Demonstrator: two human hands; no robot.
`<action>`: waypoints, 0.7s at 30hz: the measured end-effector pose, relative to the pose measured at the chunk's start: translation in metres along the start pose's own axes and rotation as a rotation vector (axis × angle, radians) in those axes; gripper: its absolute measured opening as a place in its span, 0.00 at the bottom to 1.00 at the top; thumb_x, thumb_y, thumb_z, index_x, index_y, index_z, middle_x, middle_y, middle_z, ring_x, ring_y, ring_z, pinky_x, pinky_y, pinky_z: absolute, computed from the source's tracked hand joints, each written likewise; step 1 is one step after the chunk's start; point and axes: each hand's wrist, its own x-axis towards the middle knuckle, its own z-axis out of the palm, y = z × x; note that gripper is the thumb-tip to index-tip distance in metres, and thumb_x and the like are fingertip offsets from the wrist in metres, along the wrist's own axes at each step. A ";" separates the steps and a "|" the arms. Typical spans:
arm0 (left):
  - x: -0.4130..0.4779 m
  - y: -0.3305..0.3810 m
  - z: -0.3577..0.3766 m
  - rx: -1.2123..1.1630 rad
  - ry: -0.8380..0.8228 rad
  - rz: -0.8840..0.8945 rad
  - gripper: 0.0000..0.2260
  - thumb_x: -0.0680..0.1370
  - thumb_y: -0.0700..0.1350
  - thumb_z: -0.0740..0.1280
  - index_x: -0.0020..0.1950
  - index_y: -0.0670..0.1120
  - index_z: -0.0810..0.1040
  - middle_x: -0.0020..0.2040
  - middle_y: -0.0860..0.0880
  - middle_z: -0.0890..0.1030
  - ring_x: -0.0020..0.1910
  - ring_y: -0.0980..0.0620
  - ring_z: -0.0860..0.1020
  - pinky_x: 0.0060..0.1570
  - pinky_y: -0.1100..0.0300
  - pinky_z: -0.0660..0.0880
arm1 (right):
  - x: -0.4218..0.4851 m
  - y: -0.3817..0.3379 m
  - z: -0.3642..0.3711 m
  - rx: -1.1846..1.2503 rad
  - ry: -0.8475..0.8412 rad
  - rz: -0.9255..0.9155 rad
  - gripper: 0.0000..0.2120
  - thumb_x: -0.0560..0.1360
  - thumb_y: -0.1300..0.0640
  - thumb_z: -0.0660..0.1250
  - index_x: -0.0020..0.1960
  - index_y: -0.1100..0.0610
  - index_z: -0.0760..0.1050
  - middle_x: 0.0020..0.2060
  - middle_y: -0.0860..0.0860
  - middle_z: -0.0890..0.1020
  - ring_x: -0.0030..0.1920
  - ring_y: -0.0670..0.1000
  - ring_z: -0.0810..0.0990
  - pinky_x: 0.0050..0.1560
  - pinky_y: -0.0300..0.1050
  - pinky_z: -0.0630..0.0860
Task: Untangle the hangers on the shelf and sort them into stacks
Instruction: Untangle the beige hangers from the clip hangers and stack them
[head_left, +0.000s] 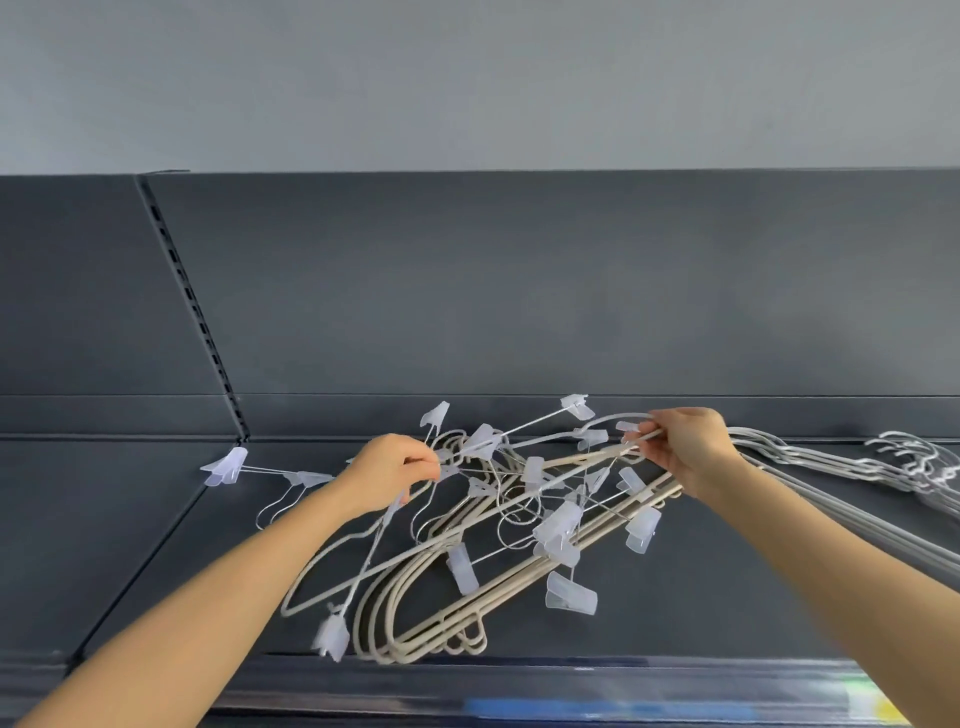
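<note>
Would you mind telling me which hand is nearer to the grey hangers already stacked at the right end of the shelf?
Right. The right hand pinches a white hanger rod beside the grey hanger stack; the left hand grips the tangled pile further left.

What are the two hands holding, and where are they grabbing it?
Both pinch hangers in the tangled pile. The left hand grips thin wire near a clip. The right hand grips a white hanger's bar at its raised end.

left hand (388, 475) and right hand (685, 447) pinch tangled hangers (498, 525) on dark shelf (130, 519).
</note>
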 end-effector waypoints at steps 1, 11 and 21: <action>-0.002 -0.004 -0.005 0.013 0.014 -0.003 0.08 0.77 0.42 0.66 0.41 0.44 0.83 0.41 0.51 0.82 0.24 0.57 0.74 0.30 0.66 0.71 | 0.000 -0.002 0.001 -0.008 0.036 -0.014 0.09 0.79 0.68 0.55 0.43 0.64 0.70 0.31 0.57 0.76 0.34 0.55 0.81 0.24 0.38 0.77; -0.016 -0.029 -0.032 0.026 0.096 0.004 0.07 0.76 0.40 0.67 0.40 0.42 0.83 0.41 0.49 0.78 0.24 0.56 0.73 0.32 0.68 0.70 | -0.008 -0.011 0.006 0.018 0.114 -0.070 0.14 0.78 0.70 0.54 0.36 0.64 0.70 0.31 0.58 0.76 0.32 0.53 0.81 0.26 0.37 0.76; -0.027 -0.051 -0.061 0.251 -0.002 0.019 0.09 0.78 0.45 0.66 0.39 0.50 0.81 0.43 0.52 0.74 0.25 0.58 0.75 0.41 0.57 0.72 | -0.021 -0.002 0.006 0.051 0.081 -0.030 0.13 0.78 0.72 0.53 0.37 0.66 0.69 0.32 0.60 0.75 0.25 0.52 0.81 0.22 0.36 0.75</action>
